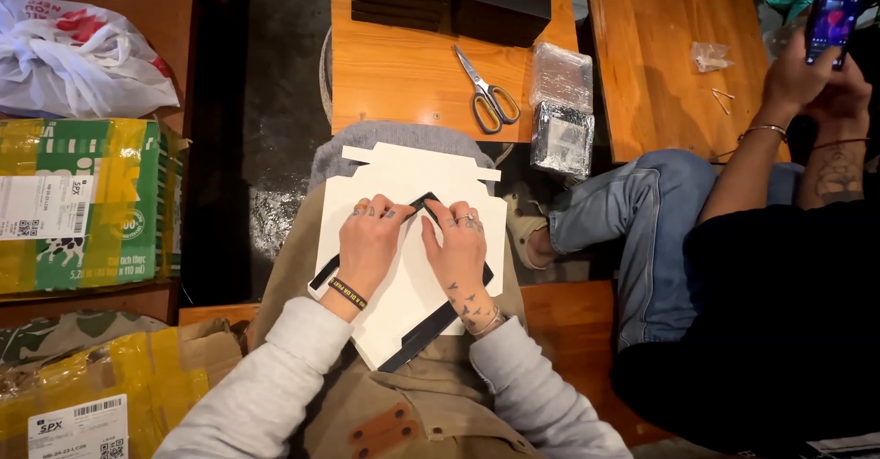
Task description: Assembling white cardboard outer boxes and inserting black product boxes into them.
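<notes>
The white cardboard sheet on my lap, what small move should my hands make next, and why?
Probably press both thumbs outward along the fold. The left hand and right hand pinch the black-edged corner of the white cardboard sheet, which lies flat, the corner's crease seemingly unfinished.

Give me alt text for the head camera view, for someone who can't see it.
Two hands, left hand and right hand, press a flat white cardboard sheet with a black edge on the person's lap. Scissors lie on a wooden table ahead; another person sits at right holding a phone.
</notes>
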